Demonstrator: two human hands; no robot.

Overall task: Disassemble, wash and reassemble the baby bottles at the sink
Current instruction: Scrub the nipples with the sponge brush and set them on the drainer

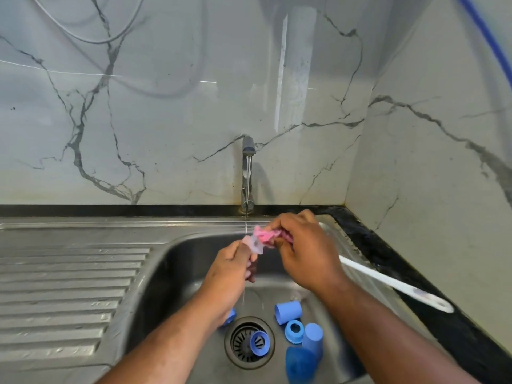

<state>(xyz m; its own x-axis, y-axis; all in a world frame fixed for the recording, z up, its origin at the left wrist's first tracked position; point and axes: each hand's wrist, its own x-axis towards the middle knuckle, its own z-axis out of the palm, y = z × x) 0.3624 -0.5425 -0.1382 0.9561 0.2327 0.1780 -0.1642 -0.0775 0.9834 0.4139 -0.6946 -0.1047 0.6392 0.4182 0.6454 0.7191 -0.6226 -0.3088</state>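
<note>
1. The left grip (230,268) is closed on a clear soft teat (252,243), pinching it between thumb and fingertips. The teat sticks out up and to the right of this grip.
2. The right grip (302,253) is closed round a pink piece (264,235), with the fingers curled over it. I cannot tell whether this is a sponge, a small brush or another bottle part. It pokes out to the left of this grip and touches the teat.
3. The 2 grips face each other, and the teat lies between them, just left of the right grip. Its long axis seems to run roughly along the line joining them, though blur makes this uncertain.
4. The water stream (246,217) falls from the tap (247,151) behind both grips and lands where the pink piece meets the teat.
5. This looks like the washing step. The left grip is nearer the teat and steadies it, so the rubbing or turning would fall to the right grip.
6. Below both grips, on the floor of the sink (171,273), lie loose blue parts:
   - a blue cap (288,312) on its side under the right grip
   - a blue ring (294,331) just beside the cap
   - another ring (259,344) on the drain strainer (241,345)
7. A white brush handle (393,286) lies to the right of the right grip, along the sink's edge beside the bench (368,239), touched by neither grip.
</note>
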